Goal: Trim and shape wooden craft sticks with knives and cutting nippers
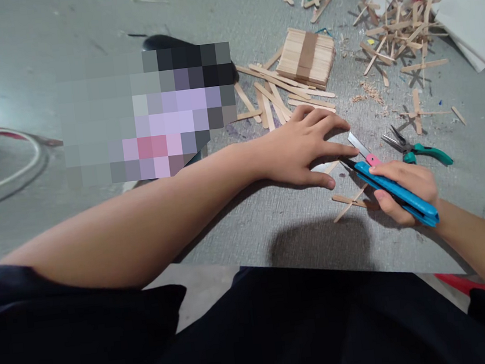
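My right hand is wrapped round a blue utility knife with a pink slider and its blade extended toward the upper left. My left hand lies flat on the grey mat, fingers spread, pressing on a small wooden stick piece right beside the blade tip. A pair of crossed wooden sticks lies just below the knife, by my right fingers.
Green-handled pliers lie right of the knife. Loose wooden sticks and a banded stack of sticks sit beyond my left hand. A heap of glued stick pieces and white boards are at the upper right. A white cable loop lies far left.
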Available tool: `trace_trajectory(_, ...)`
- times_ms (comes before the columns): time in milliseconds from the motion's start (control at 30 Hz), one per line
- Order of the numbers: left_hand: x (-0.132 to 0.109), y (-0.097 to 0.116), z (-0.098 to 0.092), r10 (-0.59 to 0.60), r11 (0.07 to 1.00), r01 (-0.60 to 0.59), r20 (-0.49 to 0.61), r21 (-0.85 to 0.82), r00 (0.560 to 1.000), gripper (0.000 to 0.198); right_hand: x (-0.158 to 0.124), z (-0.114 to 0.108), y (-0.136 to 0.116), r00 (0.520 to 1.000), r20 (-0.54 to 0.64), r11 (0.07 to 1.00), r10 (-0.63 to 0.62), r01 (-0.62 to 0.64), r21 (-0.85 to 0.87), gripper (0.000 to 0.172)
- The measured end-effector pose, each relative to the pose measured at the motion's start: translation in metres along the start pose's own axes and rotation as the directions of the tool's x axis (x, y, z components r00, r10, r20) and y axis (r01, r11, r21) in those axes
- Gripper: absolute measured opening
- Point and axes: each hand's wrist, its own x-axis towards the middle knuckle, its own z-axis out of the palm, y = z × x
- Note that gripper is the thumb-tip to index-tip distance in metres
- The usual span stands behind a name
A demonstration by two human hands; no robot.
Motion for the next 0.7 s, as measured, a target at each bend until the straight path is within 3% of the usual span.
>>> trace_trajectory(700, 0.0008, 0.0018, -0.0027, -0.035, 0.999, 0.035, 0.002, -0.038, 0.999, 0.086, 0.0007, 0.0007, 0.0047, 1.000, 0.010, 0.999, -0.024, 0.023, 0.044, 0.040)
